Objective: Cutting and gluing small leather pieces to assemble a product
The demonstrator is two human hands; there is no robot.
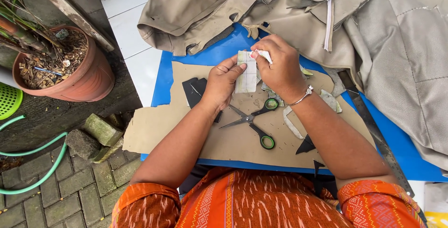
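Fingers (235,62) of both hands pinch fabric piece (246,74) | piece upright between them, above scissors (254,118)

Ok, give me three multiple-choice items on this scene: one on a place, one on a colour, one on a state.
1. Where do the scissors lie?
A. on the brown paper
B. in the pot
C. on the paving

2. What colour are the scissors' handle rings?
A. red
B. green and black
C. white

3. What is the state of the scissors?
A. held in the left hand
B. closed
C. lying open, untouched

Answers:
1 A, they rest on the paper below the hands.
2 B, both rings are black with green inside.
3 C, the blades are spread, while the left hand and right hand hold a small fabric piece.
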